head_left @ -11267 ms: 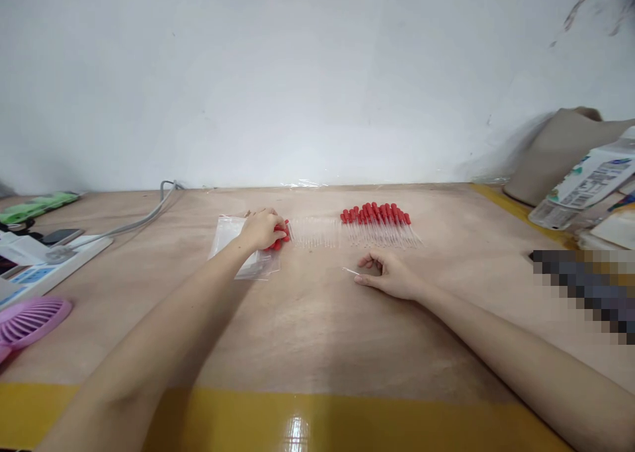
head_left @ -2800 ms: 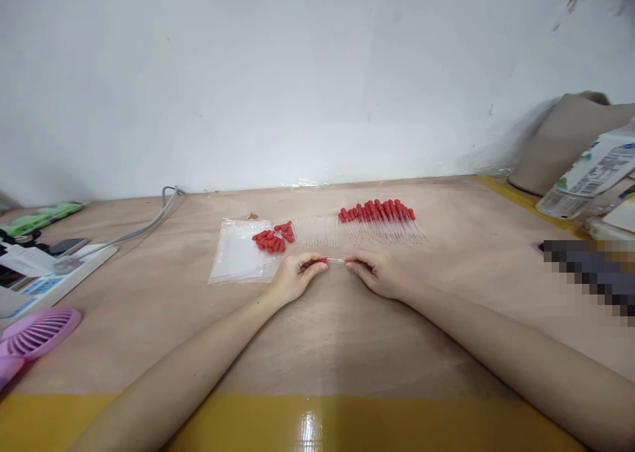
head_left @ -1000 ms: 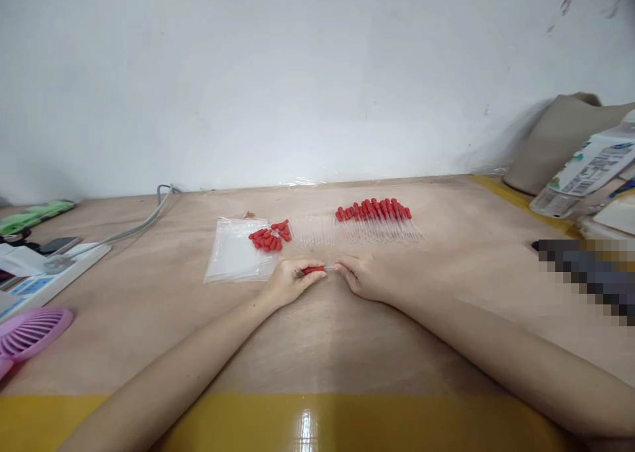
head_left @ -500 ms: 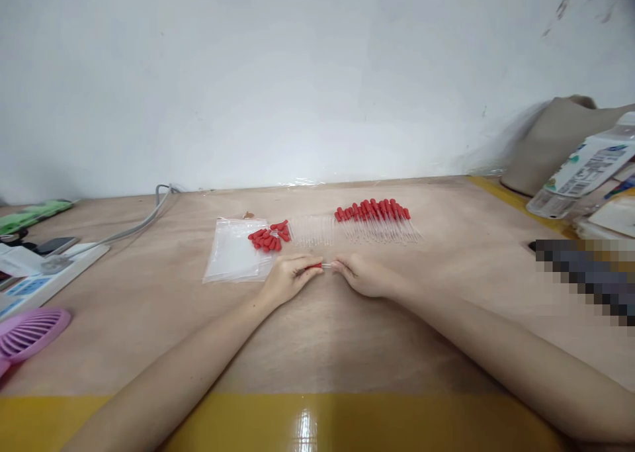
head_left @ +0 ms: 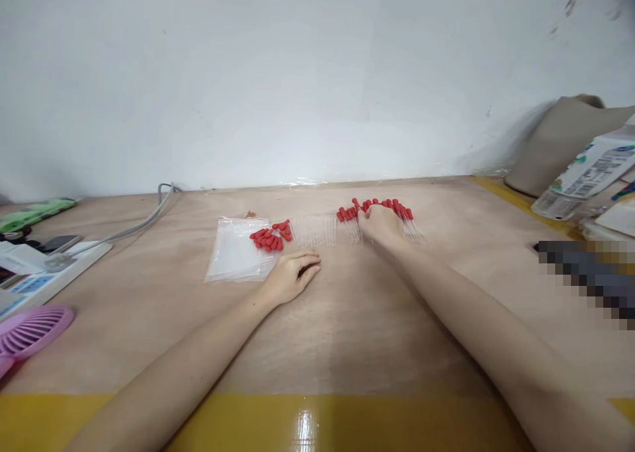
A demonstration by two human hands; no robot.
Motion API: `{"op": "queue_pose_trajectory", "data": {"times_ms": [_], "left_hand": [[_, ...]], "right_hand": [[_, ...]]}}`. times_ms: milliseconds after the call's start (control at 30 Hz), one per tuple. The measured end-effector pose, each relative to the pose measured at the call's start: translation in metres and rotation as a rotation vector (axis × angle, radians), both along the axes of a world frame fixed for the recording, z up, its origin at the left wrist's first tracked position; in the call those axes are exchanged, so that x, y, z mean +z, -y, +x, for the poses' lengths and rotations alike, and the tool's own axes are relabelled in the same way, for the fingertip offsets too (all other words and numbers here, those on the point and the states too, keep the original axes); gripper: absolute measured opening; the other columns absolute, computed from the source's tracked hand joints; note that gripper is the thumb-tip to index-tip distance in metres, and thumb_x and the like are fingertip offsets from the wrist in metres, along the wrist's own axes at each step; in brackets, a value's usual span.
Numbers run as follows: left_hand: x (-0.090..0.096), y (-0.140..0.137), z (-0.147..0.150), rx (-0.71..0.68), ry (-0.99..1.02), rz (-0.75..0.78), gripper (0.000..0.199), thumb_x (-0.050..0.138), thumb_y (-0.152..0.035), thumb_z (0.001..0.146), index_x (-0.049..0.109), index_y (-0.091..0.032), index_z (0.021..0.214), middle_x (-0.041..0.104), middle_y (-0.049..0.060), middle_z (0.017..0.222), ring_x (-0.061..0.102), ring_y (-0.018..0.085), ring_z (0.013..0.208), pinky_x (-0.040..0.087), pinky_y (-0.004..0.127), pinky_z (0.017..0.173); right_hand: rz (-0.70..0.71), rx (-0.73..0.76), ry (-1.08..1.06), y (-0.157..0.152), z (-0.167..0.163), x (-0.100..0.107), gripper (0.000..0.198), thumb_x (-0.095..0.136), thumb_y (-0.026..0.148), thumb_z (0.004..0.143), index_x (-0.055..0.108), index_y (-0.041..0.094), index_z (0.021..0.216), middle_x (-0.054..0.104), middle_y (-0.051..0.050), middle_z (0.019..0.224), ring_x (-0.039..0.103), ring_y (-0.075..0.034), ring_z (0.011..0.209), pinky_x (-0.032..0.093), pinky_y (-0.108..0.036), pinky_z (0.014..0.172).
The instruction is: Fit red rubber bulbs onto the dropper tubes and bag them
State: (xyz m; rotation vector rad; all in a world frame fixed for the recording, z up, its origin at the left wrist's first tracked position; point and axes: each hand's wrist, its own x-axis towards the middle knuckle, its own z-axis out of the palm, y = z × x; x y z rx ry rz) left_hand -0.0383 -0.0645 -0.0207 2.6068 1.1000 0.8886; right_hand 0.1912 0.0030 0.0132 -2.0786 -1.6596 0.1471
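Note:
My left hand [head_left: 292, 276] rests on the table with thumb and fingers apart, holding nothing. Close beyond it lie several loose red rubber bulbs [head_left: 268, 240], partly over clear plastic bags [head_left: 233, 257]. A row of bare clear glass tubes [head_left: 315, 230] is laid out right of the bulbs. My right hand [head_left: 381, 224] reaches over a row of droppers [head_left: 350, 220], clear tubes with red bulbs on. Its fingers are closed on one dropper [head_left: 356, 203], whose red bulb sticks out past the fingertips; the hand hides its tube and the middle of the row.
At the left are a pink fan [head_left: 34, 333], a white power strip [head_left: 74, 263] with a grey cable [head_left: 143, 224], and a phone [head_left: 59, 244]. A plastic bottle [head_left: 585, 167] leans by a beige container [head_left: 555, 141] at the right. A white wall [head_left: 297, 81] stands behind.
My right hand has moved away from the left, forward and right to the dropper row, taking the dropper along. The left hand has let go of the red bulb and stayed in place.

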Motion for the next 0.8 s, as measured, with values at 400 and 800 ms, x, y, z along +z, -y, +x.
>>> {"op": "queue_pose_trajectory", "data": {"times_ms": [400, 800], "left_hand": [[-0.001, -0.001, -0.001, -0.013, -0.006, 0.014, 0.022, 0.051, -0.022, 0.084, 0.066, -0.015, 0.098, 0.067, 0.009, 0.102, 0.062, 0.019, 0.096, 0.048, 0.033, 0.088], [-0.002, -0.002, -0.003, -0.033, -0.001, 0.028, 0.022, 0.05, -0.024, 0.085, 0.066, -0.017, 0.099, 0.067, 0.008, 0.102, 0.062, 0.018, 0.095, 0.048, 0.033, 0.087]], "right_hand": [[-0.045, 0.007, 0.196, -0.007, -0.013, -0.02, 0.033, 0.042, 0.035, 0.08, 0.066, 0.012, 0.084, 0.066, -0.016, 0.085, 0.061, -0.027, 0.08, 0.034, -0.041, 0.076], [0.1, 0.211, 0.194, 0.002, -0.046, -0.026, 0.024, 0.042, 0.033, 0.082, 0.061, 0.018, 0.078, 0.067, -0.006, 0.075, 0.06, -0.02, 0.074, 0.026, -0.038, 0.082]]}}
